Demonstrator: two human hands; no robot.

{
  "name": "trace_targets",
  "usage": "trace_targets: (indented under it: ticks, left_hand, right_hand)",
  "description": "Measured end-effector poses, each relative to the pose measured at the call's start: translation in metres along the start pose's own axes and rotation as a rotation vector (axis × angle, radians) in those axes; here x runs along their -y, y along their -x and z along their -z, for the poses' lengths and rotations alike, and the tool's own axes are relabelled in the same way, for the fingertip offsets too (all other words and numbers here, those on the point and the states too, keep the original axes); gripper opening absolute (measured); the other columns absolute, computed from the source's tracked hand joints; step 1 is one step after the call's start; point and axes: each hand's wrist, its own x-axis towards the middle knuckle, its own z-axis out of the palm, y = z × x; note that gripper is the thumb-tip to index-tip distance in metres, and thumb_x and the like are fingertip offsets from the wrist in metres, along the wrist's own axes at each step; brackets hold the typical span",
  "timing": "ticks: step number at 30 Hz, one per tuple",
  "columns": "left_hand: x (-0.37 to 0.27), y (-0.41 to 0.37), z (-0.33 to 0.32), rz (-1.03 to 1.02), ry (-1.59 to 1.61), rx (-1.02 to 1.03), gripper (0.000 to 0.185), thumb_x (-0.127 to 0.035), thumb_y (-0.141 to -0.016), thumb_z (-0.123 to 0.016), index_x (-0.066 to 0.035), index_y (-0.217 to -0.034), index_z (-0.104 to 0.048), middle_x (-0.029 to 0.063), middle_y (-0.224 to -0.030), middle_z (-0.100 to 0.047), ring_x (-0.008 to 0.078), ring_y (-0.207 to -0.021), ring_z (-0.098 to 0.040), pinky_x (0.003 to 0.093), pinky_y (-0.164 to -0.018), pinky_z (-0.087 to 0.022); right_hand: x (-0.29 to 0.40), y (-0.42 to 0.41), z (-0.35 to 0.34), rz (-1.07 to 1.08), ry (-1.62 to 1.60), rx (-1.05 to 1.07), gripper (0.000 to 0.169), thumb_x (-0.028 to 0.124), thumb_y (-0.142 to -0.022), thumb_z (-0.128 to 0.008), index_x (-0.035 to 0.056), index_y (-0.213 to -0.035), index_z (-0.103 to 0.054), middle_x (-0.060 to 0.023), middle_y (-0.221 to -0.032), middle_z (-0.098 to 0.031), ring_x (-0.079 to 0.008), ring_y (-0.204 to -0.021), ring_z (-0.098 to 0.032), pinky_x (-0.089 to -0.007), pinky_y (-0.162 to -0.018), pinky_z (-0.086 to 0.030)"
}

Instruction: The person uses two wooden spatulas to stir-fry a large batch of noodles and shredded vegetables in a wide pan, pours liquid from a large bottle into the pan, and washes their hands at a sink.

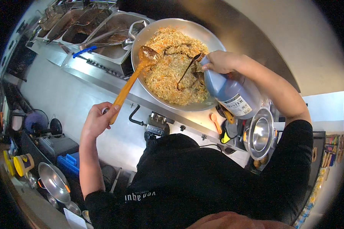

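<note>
A large metal pan (183, 107) holds noodles (175, 77) mixed with shredded carrot. My left hand (101, 118) grips the end of a long wooden spoon (127, 88), whose broad head rests on the noodles at the pan's left side. A small round object, hard to make out, shows at that hand. My right hand (222, 61) holds a big plastic jug of oyster sauce (232, 90) by its neck end, tilted over the pan's right side. From its mouth a thin dark stream of sauce (185, 73) falls onto the noodles. Dark sauce patches lie on them.
Deep fryer wells (109, 37) adjoin the pan's upper left, with a blue-handled tool (84, 51) across their edge. An orange spoon (216, 123) lies on the counter below the pan. Metal bowls (259, 134) stand at right. Another metal bowl (54, 181) sits at lower left.
</note>
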Motion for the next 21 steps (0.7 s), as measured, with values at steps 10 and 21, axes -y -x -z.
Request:
trace_targets:
  ticks: [10, 21]
  left_hand:
    - [0.008, -0.017, -0.030, 0.049, 0.007, 0.027, 0.035, -0.035, -0.083, -0.059, 0.000, -0.082, -0.062, 0.0027, -0.055, -0.051, 0.0095, -0.044, -0.047, 0.0246, -0.037, -0.039]
    - [0.034, -0.050, -0.060, -0.015, -0.217, -0.025, 0.045, -0.043, -0.085, -0.053, 0.002, -0.084, -0.060, 0.0086, -0.057, -0.055, 0.0182, -0.050, -0.054, 0.0314, -0.048, -0.044]
  right_hand:
    - [-0.085, -0.049, 0.020, -0.185, -0.159, -0.137, 0.038, 0.034, -0.086, -0.053, -0.0017, -0.097, -0.059, -0.0205, -0.087, -0.063, -0.0303, -0.075, -0.064, -0.0417, -0.064, -0.049]
    - [-0.096, -0.023, 0.006, -0.107, -0.061, -0.110, 0.044, 0.038, -0.085, -0.052, -0.0027, -0.099, -0.057, -0.0228, -0.092, -0.061, -0.0332, -0.087, -0.061, -0.0419, -0.073, -0.047]
